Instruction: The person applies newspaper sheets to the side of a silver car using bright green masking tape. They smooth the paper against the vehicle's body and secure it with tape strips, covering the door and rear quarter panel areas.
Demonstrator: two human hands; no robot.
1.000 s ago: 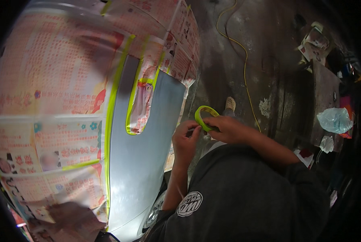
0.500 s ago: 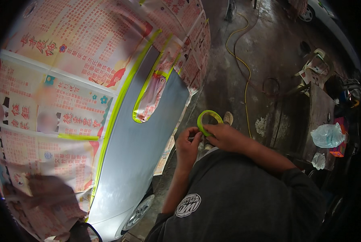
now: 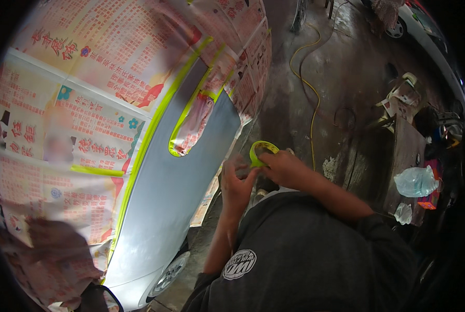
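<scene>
A roll of bright yellow-green masking tape [image 3: 253, 155] is held in front of my body by my right hand [image 3: 288, 169], whose fingers close over its near right side. Just left of the roll, my left hand [image 3: 236, 187] is raised with its fingers apart and somewhat blurred. Its thumb comes close to the lower edge of the roll; whether they touch I cannot tell. On my left stands a car with a grey body panel [image 3: 165, 177]. Printed paper sheets [image 3: 81, 130] cover much of it, edged with yellow-green tape. A taped paper patch [image 3: 193, 125] covers a rounded opening.
A yellow hose [image 3: 315, 99] runs along the dark floor ahead. To the right, a worktable [image 3: 401, 151] bears a clear plastic bag [image 3: 416, 182] beside an orange-and-purple box [image 3: 429, 202]. A light-coloured chair [image 3: 401, 93] stands beyond it, and another car [image 3: 432, 47] is farther off.
My left fingers have come away from the roll and spread apart, the hand shifting slightly left. The right hand has turned the roll a little. My view has shifted slightly.
</scene>
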